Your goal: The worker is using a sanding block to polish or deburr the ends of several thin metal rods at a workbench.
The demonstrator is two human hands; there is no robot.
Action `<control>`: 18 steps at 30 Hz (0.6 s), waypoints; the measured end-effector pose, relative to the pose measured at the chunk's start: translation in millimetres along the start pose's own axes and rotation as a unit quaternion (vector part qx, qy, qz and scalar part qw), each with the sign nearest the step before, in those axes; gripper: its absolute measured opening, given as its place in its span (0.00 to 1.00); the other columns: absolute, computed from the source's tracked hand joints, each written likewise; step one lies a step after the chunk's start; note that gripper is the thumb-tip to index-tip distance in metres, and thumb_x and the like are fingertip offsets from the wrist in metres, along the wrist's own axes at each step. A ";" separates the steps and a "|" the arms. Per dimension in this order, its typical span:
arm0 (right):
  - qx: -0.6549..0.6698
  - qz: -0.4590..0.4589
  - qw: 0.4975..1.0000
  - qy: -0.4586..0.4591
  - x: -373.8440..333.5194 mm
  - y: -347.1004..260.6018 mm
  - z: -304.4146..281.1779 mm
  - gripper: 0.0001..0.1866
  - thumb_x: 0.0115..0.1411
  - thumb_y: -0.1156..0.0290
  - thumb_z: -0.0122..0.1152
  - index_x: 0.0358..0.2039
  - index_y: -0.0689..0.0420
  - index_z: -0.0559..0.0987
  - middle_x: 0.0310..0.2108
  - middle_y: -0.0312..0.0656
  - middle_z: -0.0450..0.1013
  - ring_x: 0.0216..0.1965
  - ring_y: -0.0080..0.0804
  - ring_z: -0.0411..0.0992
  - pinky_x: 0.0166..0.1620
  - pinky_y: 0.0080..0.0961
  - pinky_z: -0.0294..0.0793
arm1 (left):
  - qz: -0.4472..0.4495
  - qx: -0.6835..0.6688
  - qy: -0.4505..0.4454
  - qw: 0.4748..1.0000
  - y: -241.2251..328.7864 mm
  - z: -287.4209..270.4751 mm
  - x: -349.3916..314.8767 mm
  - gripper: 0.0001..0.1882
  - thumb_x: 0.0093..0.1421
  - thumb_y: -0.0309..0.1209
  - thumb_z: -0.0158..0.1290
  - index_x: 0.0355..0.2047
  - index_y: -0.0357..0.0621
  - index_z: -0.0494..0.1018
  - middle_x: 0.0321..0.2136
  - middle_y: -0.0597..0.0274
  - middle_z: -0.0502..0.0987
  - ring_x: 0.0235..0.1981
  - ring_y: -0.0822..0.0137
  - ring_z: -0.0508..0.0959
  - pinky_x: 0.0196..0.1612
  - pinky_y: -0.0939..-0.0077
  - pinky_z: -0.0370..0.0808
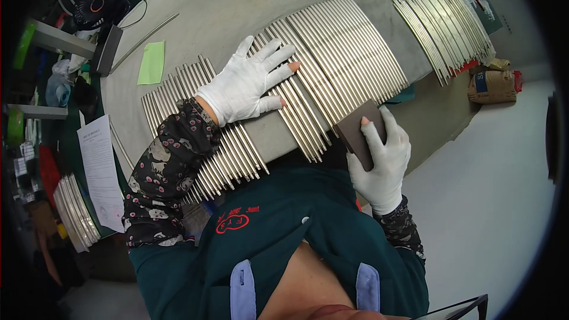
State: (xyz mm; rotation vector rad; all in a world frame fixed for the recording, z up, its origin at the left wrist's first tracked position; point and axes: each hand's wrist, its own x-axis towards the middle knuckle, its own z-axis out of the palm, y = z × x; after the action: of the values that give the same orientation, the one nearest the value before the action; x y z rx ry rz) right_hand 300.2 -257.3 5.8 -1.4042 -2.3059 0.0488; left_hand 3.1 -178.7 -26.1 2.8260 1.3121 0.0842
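Observation:
Slim shiny metal rods lie side by side on the table in several groups. My left hand (248,83), in a white glove with some bare fingertips, rests with fingers spread over a narrow group of rods (302,121). A larger group of rods (349,47) lies just right of it, and another group of rods (237,153) passes beneath my left forearm. My right hand (384,163), gloved alike, grips a flat dark brown block (358,133) between thumb and fingers. The block is at the near ends of the larger group; whether it touches them I cannot tell.
More rods (444,29) lie at the far right of the table (195,18). A green paper slip (152,63), a loose rod (142,44) and a black fan (101,3) are at the left. A printed sheet (99,172) hangs near the left edge. A brown bag (493,86) stands right.

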 end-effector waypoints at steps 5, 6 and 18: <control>-0.023 -0.008 1.000 -0.017 0.7 -6.9 5.4 0.35 0.38 0.67 0.70 0.52 0.48 0.74 0.58 0.55 0.62 0.52 0.48 0.65 0.50 0.39 0.62 | -0.008 -0.006 0.003 1.000 1.4 0.2 -8.4 0.37 0.62 0.57 0.41 0.66 0.51 0.55 0.67 0.51 0.53 0.67 0.47 0.54 0.66 0.38 0.46; -0.029 -0.018 0.999 -0.016 1.9 -8.5 5.2 0.34 0.38 0.67 0.70 0.51 0.48 0.74 0.58 0.56 0.62 0.51 0.49 0.65 0.49 0.39 0.63 | -0.008 -0.007 0.006 1.000 1.6 0.8 -8.0 0.37 0.62 0.57 0.41 0.66 0.51 0.55 0.67 0.51 0.53 0.67 0.47 0.54 0.66 0.38 0.46; -0.072 -0.071 0.994 -0.044 28.2 -16.8 15.3 0.29 0.43 0.65 0.67 0.50 0.50 0.75 0.54 0.58 0.63 0.47 0.49 0.68 0.39 0.40 0.69 | -0.016 -0.032 0.018 0.999 2.4 -0.6 -9.1 0.37 0.60 0.56 0.45 0.63 0.48 0.60 0.66 0.53 0.56 0.66 0.48 0.56 0.66 0.40 0.48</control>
State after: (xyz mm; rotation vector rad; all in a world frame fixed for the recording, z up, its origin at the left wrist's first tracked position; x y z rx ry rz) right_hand 269.3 -238.4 6.0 -1.3238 -2.5204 -0.1023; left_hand -1.0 -187.3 -25.7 2.7619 1.3361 0.1739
